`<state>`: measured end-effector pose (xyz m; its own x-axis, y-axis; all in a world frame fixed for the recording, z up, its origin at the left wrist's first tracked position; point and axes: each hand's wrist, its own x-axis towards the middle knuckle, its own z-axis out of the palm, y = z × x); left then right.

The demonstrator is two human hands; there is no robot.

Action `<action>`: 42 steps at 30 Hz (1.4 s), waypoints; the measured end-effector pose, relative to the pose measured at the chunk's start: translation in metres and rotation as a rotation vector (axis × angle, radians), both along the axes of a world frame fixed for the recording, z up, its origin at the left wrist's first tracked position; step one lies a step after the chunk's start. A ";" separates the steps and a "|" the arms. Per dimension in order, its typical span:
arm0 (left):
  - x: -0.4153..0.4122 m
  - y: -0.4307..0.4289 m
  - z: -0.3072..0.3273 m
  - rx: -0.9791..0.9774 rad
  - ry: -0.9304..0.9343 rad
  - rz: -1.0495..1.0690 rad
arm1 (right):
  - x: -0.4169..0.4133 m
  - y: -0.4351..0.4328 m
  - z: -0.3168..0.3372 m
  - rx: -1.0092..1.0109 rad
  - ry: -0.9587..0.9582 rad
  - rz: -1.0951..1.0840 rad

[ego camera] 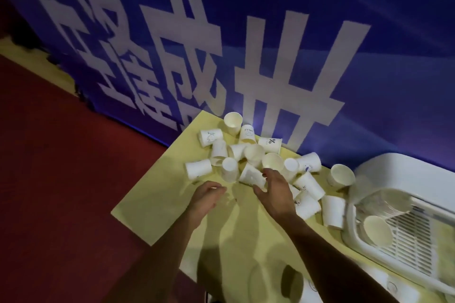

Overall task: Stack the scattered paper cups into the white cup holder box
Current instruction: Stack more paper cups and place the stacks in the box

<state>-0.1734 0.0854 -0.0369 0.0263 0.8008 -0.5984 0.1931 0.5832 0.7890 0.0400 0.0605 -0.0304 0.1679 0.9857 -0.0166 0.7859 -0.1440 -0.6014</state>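
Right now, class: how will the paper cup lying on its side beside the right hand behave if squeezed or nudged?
On its side, the paper cup probably rolls in an arc when nudged. Thin-walled, it likely dents if squeezed hard.

Blue banner — large white Chinese characters (partly cut off), "%" on one paper cup

Event venue, blue printed banner, red carpet
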 end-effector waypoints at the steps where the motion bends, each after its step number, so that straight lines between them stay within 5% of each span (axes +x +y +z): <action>1: -0.012 0.007 -0.001 0.055 0.056 0.019 | -0.011 0.010 0.000 -0.012 -0.009 0.030; 7: -0.059 0.047 -0.009 0.305 0.432 0.025 | -0.065 0.052 -0.005 -0.074 -0.095 0.192; 14: -0.063 0.079 -0.025 0.267 0.667 -0.200 | -0.088 0.083 -0.016 -0.106 -0.220 0.165; 31: -0.065 0.086 -0.064 0.201 0.658 -0.203 | -0.100 0.090 -0.029 -0.278 -0.217 0.200; 42: -0.058 0.073 -0.050 0.115 0.494 -0.108 | -0.066 0.067 0.008 -0.213 0.003 0.015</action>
<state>-0.2313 0.1582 -0.0869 -0.1511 0.8703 -0.4689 0.6130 0.4546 0.6462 -0.0263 0.1272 -0.0228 0.1525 0.9622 -0.2255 0.7870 -0.2562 -0.5612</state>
